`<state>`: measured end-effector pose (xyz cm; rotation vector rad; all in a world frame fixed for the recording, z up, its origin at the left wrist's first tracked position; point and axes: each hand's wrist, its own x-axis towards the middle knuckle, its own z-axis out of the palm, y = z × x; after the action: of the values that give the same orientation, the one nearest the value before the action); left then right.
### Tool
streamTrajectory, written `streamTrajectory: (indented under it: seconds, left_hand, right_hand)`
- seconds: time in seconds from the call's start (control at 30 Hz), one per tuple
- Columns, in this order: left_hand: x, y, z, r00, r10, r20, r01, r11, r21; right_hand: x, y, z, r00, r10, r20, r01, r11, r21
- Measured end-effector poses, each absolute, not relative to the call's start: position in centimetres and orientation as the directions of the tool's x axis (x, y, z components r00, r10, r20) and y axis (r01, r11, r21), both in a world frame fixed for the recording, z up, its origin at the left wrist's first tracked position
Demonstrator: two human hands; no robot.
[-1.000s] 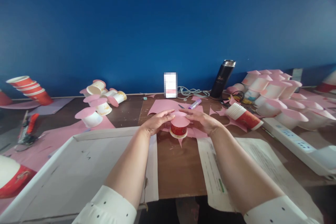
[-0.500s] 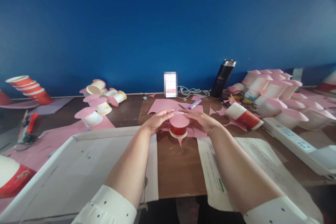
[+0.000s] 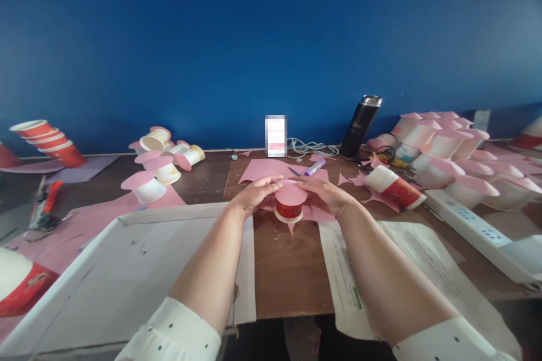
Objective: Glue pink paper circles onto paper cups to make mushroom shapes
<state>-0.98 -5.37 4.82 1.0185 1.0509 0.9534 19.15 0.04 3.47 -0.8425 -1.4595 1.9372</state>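
A pink paper disc (image 3: 291, 194) lies over the upturned base of a red paper cup (image 3: 288, 212), which stands mouth down on the table. My left hand (image 3: 258, 193) holds the disc's left and far edge, fingers bent together. From the other side my right hand (image 3: 324, 194) holds the disc's right and far edge in the same way. Both thumbs and some fingertips are partly hidden behind the disc. Pink paper scraps (image 3: 315, 214) lie under and around the cup.
A purple glue stick (image 3: 314, 167) lies behind my hands. Stacked red cups (image 3: 393, 186), a black flask (image 3: 359, 127) and a power strip (image 3: 470, 223) are to the right. Disc-topped cups (image 3: 444, 146) pile beyond. At left are a white box lid (image 3: 139, 282) and more cups (image 3: 146, 189).
Almost nothing differs. Both hands stay on the disc, with a very slight shift of the fingers and of the whole view.
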Motion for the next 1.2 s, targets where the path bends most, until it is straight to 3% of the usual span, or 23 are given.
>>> streamTrajectory:
  seconds: [0.53,0.97,1.2]
  left_hand:
    - [-0.7,-4.7,3.9,0.194,0.957,-0.216,-0.162,0.248,0.955]
    - [-0.3,-4.4,3.5,0.178,0.961,-0.213,-0.150,0.241,0.959]
    - [0.0,-4.4,3.3,0.190,0.969,-0.157,-0.143,0.185,0.972]
  right_hand:
    - [18.8,0.1,2.9,-0.592,0.790,-0.162,-0.081,-0.258,-0.963]
    - [17.8,0.6,2.2,-0.500,0.866,0.004,-0.080,-0.041,-0.996]
    - [17.3,0.3,2.2,-0.435,0.898,-0.066,-0.130,-0.136,-0.982]
